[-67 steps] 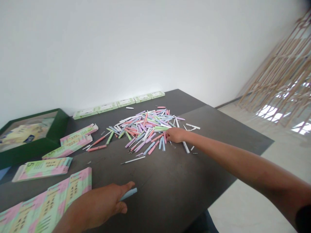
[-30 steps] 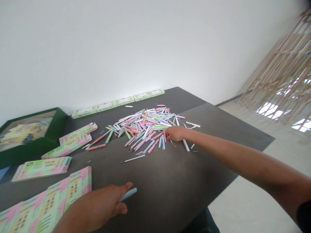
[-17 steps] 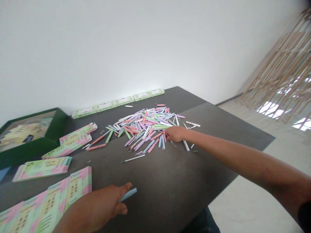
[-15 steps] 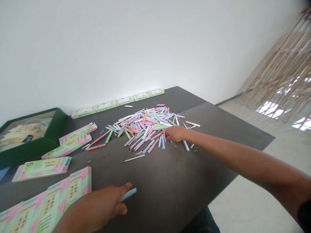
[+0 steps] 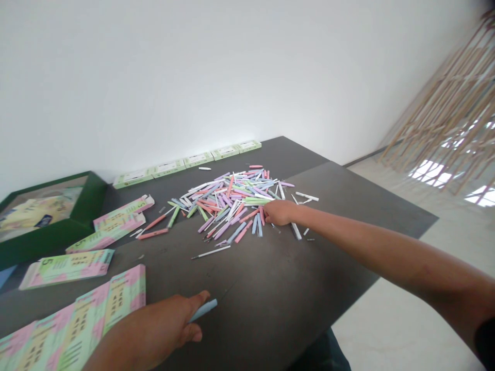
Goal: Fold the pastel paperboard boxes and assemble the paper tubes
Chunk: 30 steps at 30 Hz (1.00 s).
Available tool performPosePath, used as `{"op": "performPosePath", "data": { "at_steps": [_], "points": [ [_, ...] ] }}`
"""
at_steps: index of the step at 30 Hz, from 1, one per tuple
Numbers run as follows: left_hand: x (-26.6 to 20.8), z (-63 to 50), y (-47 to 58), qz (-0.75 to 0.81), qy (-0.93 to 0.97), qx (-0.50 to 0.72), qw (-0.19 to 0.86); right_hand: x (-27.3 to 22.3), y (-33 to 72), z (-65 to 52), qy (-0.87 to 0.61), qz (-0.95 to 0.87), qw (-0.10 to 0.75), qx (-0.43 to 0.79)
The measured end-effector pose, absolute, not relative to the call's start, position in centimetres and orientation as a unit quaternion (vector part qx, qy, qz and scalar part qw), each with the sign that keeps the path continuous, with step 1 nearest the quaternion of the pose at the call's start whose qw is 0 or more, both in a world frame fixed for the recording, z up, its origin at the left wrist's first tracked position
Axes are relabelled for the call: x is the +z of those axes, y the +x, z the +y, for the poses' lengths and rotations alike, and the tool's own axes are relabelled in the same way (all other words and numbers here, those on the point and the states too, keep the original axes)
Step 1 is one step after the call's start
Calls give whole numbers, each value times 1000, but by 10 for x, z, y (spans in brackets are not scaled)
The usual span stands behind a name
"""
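Note:
My left hand (image 5: 162, 327) is closed on a light blue pen barrel (image 5: 204, 310), low over the near part of the dark table. The barrel's end sticks out past the thumb and index finger, pointing right. At the right edge of a loose pile of pen parts (image 5: 220, 198), my right hand (image 5: 280, 212) has its fingers curled down beside a pink piece. Its fingertips are partly hidden, so what they grip is not clear. Pink, green, purple, blue and white pieces make up the pile, with thin refills among them.
Several pastel printed cartons (image 5: 124, 296) lie at the near left, with more flat cartons (image 5: 69, 265) behind. A green box (image 5: 87, 211) holding packets stands at far left. Pale green boxes (image 5: 168, 168) line the wall. The table's (image 5: 363, 206) right edge drops to a light floor.

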<state>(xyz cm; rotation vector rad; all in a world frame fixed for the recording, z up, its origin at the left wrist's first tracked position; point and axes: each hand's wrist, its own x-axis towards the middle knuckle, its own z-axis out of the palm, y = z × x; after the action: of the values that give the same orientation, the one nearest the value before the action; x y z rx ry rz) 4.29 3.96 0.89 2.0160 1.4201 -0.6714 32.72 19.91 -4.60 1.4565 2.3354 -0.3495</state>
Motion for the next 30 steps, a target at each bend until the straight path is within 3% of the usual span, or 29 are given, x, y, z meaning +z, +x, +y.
{"op": "performPosePath", "data": {
  "at_steps": [30],
  "points": [
    [8,37,40,539,753,-241,290,-46,332,189,511,838,161,-107]
  ]
}}
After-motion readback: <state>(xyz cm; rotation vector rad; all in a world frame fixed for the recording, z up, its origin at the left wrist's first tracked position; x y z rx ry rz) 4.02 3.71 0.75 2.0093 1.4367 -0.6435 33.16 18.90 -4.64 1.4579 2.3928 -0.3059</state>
